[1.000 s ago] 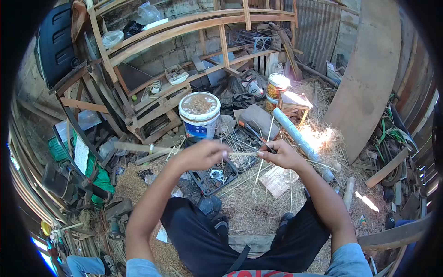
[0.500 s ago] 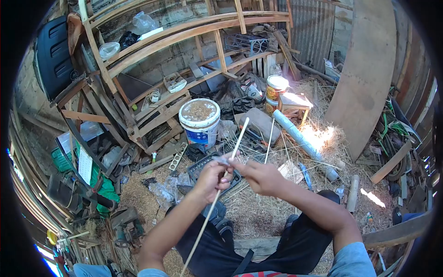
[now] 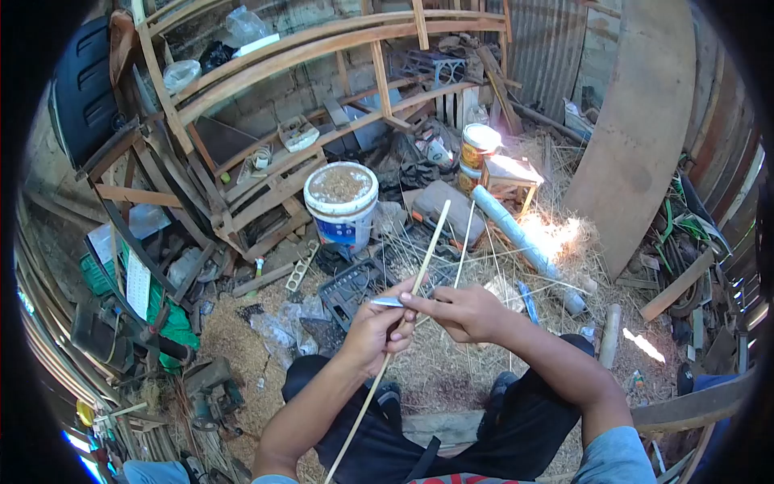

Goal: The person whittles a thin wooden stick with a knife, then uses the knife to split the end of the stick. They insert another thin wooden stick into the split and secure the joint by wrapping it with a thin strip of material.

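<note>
A long, thin pale stick (image 3: 434,240), which looks like bamboo, runs slantwise from above my hands down past my lap. Closed around its middle is my left hand (image 3: 372,337). My right hand (image 3: 469,313) is closed on a knife, whose short shiny blade (image 3: 388,302) lies across the stick just over the left hand's fingers. The knife's handle is hidden inside my right fingers. Both hands are close together, above my knees.
Ahead stand a white bucket (image 3: 342,202) of shavings and a stack of small pails (image 3: 480,145). A blue-grey pipe (image 3: 516,234) and an open tool case (image 3: 351,290) lie on the shavings-strewn floor. A curved wooden frame (image 3: 322,68) spans the back; a tall board (image 3: 637,137) leans right.
My right hand has moved slightly right and down with the knife, and the blade shows more plainly. The stick's top has shifted right, and the view has tilted a little.
</note>
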Demonstrator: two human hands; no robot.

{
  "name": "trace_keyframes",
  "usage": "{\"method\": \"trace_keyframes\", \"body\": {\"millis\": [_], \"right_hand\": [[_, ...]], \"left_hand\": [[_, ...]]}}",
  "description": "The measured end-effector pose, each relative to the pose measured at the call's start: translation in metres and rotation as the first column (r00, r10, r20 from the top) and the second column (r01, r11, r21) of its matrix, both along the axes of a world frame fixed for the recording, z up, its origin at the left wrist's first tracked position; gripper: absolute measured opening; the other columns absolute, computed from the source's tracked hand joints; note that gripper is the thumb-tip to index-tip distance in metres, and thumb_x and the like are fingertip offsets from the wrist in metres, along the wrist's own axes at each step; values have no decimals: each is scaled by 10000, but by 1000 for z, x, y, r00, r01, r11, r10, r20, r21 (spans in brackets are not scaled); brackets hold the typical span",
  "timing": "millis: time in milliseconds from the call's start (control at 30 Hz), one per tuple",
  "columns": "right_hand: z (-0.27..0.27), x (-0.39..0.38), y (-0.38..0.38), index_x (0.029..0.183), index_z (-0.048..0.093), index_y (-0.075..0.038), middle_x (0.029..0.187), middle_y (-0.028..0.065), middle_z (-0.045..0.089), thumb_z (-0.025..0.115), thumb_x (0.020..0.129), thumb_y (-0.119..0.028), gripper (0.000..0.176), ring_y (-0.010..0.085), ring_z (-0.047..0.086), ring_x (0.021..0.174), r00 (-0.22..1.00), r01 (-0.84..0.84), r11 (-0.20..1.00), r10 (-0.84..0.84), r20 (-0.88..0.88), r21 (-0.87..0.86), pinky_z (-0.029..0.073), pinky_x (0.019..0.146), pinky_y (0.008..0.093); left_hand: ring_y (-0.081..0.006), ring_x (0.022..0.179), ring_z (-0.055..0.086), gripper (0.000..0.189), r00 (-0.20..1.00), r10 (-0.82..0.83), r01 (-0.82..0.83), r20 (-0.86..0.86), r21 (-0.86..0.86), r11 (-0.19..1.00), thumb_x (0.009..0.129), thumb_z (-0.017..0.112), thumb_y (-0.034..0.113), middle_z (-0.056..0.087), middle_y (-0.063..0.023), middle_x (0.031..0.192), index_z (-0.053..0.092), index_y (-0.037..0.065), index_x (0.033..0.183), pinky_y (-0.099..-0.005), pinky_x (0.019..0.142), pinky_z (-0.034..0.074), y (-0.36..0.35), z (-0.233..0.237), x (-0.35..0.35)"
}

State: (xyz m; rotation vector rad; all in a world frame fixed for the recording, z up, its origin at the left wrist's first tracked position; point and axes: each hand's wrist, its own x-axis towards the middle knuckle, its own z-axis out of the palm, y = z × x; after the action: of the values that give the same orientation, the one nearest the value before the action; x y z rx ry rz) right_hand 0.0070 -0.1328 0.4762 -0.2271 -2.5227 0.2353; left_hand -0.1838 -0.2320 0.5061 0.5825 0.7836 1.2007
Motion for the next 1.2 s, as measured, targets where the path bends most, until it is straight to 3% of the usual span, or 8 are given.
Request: {"method": "trace_keyframes", "body": {"millis": [200,367,500,700,833,900,1133,1200], "right_hand": [[7,-1,0,1410,496,-270,689,39,445,637,755,-66,701,204,519,517,992,125,983,-123,-25,135,425,432,347],[6,14,35,1404,498,-163,714,90,550,591,796,-12,633,239,592,636,934,328,945,-327,-141,-14,484,573,337],[-7,40,85,1432,443,-72,1247,151,622,470,973,-60,460,182,645,908,807,329,701,-557,-197,-633,498,813,303],[-12,45,102,1426,438,-79,1064,237,654,445,1006,-116,422,238,648,779,698,446,877,-466,-544,-178,508,725,332],[13,19,26,1433,420,-68,1066,188,653,539,918,-63,529,276,648,733,956,121,903,-218,-196,-411,519,677,351],[-6,6,11,1460,396,-135,878,115,618,579,861,-60,631,284,608,657,987,-3,979,-30,-158,-204,507,589,371],[2,1,-2,1465,387,-309,729,36,514,612,845,-145,679,237,555,526,999,49,999,-49,4,11,453,443,362],[4,2,-3,1439,442,-248,708,39,498,631,800,-112,681,225,536,511,995,102,993,-102,5,61,432,431,352]], "left_hand": [[-34,552,354,449,1000,5,-6,16,44,999,997,443,72,466,0,835,410,82,1445,-157,423,247,0,1,4],[-29,554,338,431,997,-67,64,27,81,995,1024,430,109,442,0,830,397,53,1450,-159,429,239,-7,-4,8],[-33,530,315,445,994,-102,103,-25,45,994,1004,441,91,424,14,789,393,21,1441,-160,409,237,-10,1,12],[-33,516,334,455,993,-4,0,117,34,999,1004,438,107,432,6,799,381,88,1455,-147,376,232,1,-5,0],[-41,515,344,456,987,54,-54,154,-7,999,995,436,95,441,-3,815,387,99,1449,-150,375,239,7,-10,-4],[-45,529,355,479,987,54,-53,154,-8,999,990,428,83,454,-12,848,373,110,1465,-153,388,254,8,-12,-4],[-42,524,368,520,999,31,-31,10,36,999,973,438,46,472,-5,796,368,126,1482,-160,403,257,0,-4,-1],[-43,526,359,508,999,35,-36,37,27,999,984,441,61,467,-5,809,365,120,1482,-160,409,258,0,-6,1]]}}
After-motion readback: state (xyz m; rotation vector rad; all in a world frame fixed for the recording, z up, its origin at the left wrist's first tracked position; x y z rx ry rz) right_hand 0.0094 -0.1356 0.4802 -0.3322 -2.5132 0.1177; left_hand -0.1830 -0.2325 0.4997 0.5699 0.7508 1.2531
